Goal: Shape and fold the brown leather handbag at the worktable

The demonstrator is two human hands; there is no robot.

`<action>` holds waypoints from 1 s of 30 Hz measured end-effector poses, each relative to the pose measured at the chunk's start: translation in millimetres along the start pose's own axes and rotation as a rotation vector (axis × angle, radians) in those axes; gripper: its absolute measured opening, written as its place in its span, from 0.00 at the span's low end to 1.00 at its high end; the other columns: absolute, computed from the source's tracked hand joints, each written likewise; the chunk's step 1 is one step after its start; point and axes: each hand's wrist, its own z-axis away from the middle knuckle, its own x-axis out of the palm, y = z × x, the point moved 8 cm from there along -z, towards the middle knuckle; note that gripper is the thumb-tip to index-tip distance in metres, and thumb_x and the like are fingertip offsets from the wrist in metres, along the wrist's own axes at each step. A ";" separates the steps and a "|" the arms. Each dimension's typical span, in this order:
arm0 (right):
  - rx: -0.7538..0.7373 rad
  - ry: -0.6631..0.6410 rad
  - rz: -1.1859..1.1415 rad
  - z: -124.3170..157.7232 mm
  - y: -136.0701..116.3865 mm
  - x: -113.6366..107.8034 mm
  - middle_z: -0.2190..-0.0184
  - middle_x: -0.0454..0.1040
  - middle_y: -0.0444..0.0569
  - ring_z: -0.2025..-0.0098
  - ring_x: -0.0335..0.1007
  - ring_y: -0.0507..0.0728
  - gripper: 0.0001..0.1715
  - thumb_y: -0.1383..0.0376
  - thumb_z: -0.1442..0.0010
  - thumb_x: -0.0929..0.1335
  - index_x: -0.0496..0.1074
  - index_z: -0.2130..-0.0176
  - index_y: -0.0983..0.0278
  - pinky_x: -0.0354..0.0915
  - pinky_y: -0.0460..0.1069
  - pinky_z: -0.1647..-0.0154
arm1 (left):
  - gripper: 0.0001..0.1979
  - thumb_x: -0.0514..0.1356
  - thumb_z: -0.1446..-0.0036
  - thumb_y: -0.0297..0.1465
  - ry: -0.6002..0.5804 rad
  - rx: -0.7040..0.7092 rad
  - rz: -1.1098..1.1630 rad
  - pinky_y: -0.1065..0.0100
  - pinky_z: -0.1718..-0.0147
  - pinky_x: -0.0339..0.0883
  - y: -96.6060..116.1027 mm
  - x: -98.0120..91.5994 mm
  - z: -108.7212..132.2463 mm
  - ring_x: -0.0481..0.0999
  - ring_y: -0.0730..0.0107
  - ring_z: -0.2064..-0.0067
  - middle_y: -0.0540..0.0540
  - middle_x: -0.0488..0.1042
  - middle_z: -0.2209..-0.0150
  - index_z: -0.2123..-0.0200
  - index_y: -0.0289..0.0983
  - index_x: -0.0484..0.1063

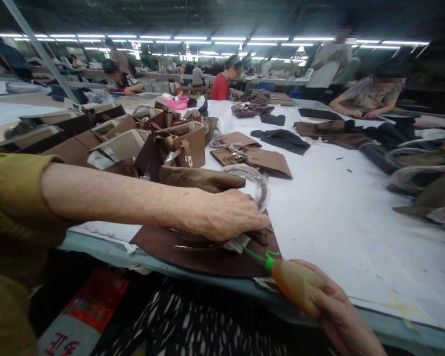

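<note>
My left hand (230,215) lies palm down on a dark brown bag (207,254) at the near edge of the white table (330,212), fingers curled and pressing on its flap and metal fittings. A plastic-wrapped handle loop (257,183) arches just beyond the fingers. My right hand (333,311) grips a soft yellowish squeeze bottle (294,282) with a green nozzle (257,258), whose tip points at the bag under my left fingers.
Several tan and brown handbags (181,146) stand in rows at the left. Flat brown pieces (259,160) and dark fabric (282,139) lie mid-table. More wrapped bags (422,183) are at the right. Other people work at the far tables. A red box (92,304) sits below.
</note>
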 end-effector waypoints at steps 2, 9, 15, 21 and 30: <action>0.004 -0.004 -0.031 -2.4 3.1 -1.6 0.61 0.73 0.48 0.68 0.64 0.55 0.27 0.58 0.54 0.72 0.68 0.54 0.60 0.62 0.45 0.79 | 0.12 0.53 0.47 0.22 0.027 0.000 0.000 0.65 0.69 0.52 0.6 -1.2 2.4 0.64 0.66 0.65 0.44 0.68 0.64 0.58 0.32 0.64; -0.105 0.076 -0.008 -12.3 -8.4 -6.1 0.60 0.72 0.49 0.65 0.66 0.57 0.30 0.58 0.56 0.73 0.67 0.54 0.61 0.64 0.46 0.76 | 0.13 0.53 0.49 0.21 0.115 0.039 0.023 0.66 0.70 0.51 -4.9 5.2 4.5 0.64 0.66 0.67 0.46 0.68 0.68 0.58 0.33 0.64; -0.073 0.053 0.041 -5.9 -5.2 -1.6 0.60 0.73 0.48 0.64 0.66 0.57 0.29 0.58 0.55 0.72 0.66 0.52 0.60 0.63 0.46 0.74 | 0.16 0.54 0.53 0.22 0.193 0.047 -0.018 0.65 0.74 0.48 -8.9 12.2 3.5 0.63 0.65 0.68 0.47 0.67 0.69 0.58 0.35 0.63; -0.003 0.023 0.007 2.8 0.0 1.8 0.61 0.73 0.50 0.68 0.67 0.58 0.30 0.55 0.57 0.72 0.68 0.53 0.60 0.60 0.46 0.79 | 0.18 0.55 0.55 0.22 0.144 -0.046 -0.059 0.64 0.65 0.56 -0.7 24.9 10.6 0.65 0.61 0.63 0.42 0.68 0.66 0.58 0.34 0.61; 0.038 -0.032 -0.007 7.1 -3.3 19.1 0.63 0.74 0.54 0.71 0.70 0.60 0.29 0.55 0.54 0.71 0.66 0.53 0.61 0.55 0.45 0.83 | 0.15 0.50 0.48 0.21 0.141 -0.137 -0.002 0.63 0.64 0.58 8.5 34.3 26.5 0.65 0.61 0.59 0.43 0.67 0.63 0.56 0.35 0.60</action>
